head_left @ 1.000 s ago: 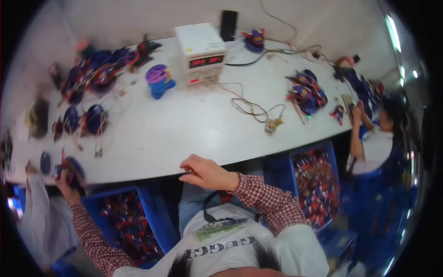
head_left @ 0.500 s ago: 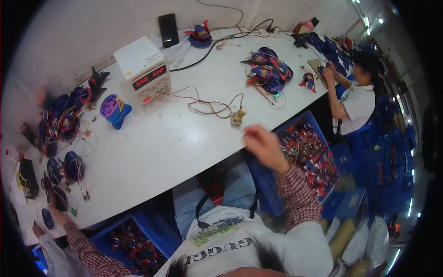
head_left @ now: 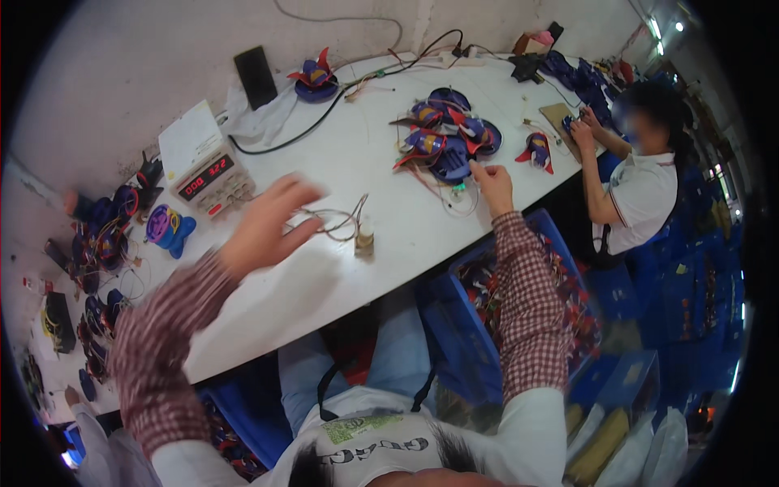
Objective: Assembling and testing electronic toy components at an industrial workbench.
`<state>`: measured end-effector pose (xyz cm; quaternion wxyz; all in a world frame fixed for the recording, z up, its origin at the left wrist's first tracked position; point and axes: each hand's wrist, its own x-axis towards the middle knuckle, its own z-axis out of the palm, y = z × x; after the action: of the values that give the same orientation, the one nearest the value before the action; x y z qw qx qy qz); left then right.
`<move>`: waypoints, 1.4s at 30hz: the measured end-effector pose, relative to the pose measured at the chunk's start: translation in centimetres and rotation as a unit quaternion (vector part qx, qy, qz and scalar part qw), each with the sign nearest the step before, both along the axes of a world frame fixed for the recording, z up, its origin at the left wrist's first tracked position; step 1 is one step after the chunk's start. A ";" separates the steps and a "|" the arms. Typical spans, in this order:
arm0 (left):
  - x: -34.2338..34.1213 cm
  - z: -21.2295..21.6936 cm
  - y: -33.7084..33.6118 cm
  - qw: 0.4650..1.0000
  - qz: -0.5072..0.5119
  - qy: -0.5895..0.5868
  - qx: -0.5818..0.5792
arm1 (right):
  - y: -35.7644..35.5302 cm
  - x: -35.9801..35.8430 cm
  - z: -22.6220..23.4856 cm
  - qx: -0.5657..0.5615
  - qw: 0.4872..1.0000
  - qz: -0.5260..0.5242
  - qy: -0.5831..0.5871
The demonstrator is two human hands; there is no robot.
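Note:
My right hand (head_left: 493, 188) reaches to the near right side of a pile of dark blue and red plastic toy parts (head_left: 428, 140) with wires. Its fingers are pinched on the edge of a blue plastic toy part (head_left: 452, 165) in that pile. A small green connector (head_left: 460, 187) hangs on wires beside these fingers. My left hand (head_left: 274, 223), slightly blurred, is over the table with its fingers stretched apart and nothing in them. Close to it lie looped wire leads (head_left: 333, 225) and a small pale block with terminals (head_left: 364, 243).
A white power supply (head_left: 203, 166) stands left of the wires, near a purple and blue toy part (head_left: 169, 230). More wired parts (head_left: 101, 231) crowd the left end. A blue crate (head_left: 475, 349) of parts sits below the table edge. Another person (head_left: 637, 174) works at the right.
My left hand has come from the parts at the far left to the middle of the table. My right hand has moved up and forward to the pile. The view has shifted slightly.

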<state>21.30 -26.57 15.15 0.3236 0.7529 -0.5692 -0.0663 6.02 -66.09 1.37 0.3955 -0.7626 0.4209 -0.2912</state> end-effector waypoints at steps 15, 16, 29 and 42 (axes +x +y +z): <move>5.5 -7.9 -25.7 0.942 -0.102 -0.232 0.222 | 1.2 -0.8 2.3 0.246 0.962 0.115 -0.002; 5.5 -7.6 -25.1 0.946 -0.097 -0.225 0.212 | 1.5 -1.2 2.8 0.267 0.956 0.118 -0.005; 4.8 3.5 -18.3 0.943 0.080 -0.278 -0.163 | 1.8 -8.2 5.9 0.468 0.817 0.103 -0.321; -4.2 20.2 -2.9 0.976 0.207 -0.061 0.025 | 10.7 -15.0 17.5 0.349 0.841 0.193 -0.365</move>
<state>17.06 -29.51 35.30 0.2766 0.8645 -0.4183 0.0339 -8.98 -55.35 18.83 0.8086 -0.4786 0.1645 -0.3002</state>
